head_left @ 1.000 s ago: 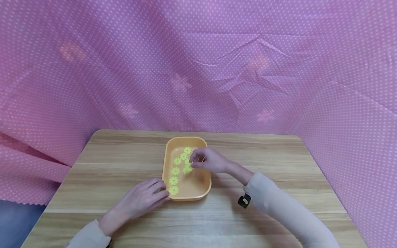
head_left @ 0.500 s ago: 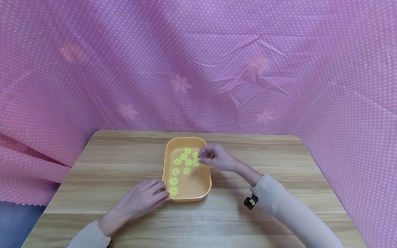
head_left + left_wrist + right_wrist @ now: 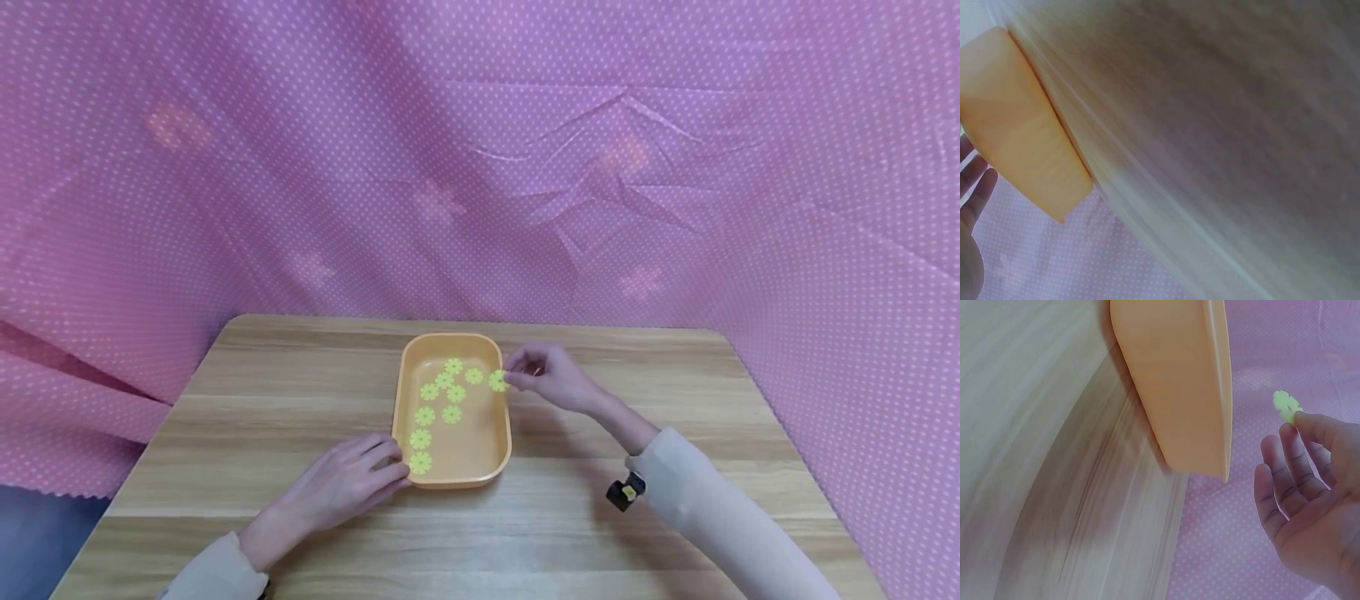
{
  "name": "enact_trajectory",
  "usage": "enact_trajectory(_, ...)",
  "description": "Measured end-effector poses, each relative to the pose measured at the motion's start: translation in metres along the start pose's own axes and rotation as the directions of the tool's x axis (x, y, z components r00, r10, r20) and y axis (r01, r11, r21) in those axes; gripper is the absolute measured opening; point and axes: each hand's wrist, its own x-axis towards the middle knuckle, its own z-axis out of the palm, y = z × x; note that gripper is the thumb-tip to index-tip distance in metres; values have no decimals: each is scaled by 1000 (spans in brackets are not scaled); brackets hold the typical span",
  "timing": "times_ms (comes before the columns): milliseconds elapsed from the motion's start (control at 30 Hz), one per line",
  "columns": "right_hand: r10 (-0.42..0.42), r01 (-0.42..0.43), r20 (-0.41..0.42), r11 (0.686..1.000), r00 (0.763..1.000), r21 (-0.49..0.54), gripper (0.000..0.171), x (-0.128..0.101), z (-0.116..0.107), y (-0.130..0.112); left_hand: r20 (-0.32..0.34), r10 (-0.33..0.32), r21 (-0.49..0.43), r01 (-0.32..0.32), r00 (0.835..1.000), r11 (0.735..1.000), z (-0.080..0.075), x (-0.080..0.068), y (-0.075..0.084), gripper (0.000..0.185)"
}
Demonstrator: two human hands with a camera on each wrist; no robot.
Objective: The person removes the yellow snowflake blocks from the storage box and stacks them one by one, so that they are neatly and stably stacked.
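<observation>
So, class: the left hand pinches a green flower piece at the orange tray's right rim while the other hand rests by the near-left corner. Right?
Not quite. The right hand pinches the green flower piece at the orange tray's right rim; the left hand rests by the near-left corner. The head view shows it.

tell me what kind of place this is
Probably a staged recording setup, not a lived-in room: a pink polka-dot cloth hangs as a backdrop around a wooden table. On it stands only an orange tray of green flower-shaped pieces, one pinched by the right hand.
</observation>
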Motion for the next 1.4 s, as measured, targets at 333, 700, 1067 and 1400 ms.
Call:
enact_trajectory(333,100,-97,-58,994,993,43,15,-12,-25,12,9,-6,2,6,1000,1000,-1,2,1,18)
enact_trajectory(700,148,-144,-99,989,984,44,18,-24,-44,38,8,-7,5,7,1000,1000,-2,3,1,20)
enact_trajectory(1067,248,-239,-78,966,966,101,24,-35,-48,70,9,-13,-2,13,1000,1000,-4,4,3,18)
enact_trajectory(1400,301,-291,-75,949,951,121,21,-41,-39,88,2,-4,5,4,1000,1000,-3,4,2,18)
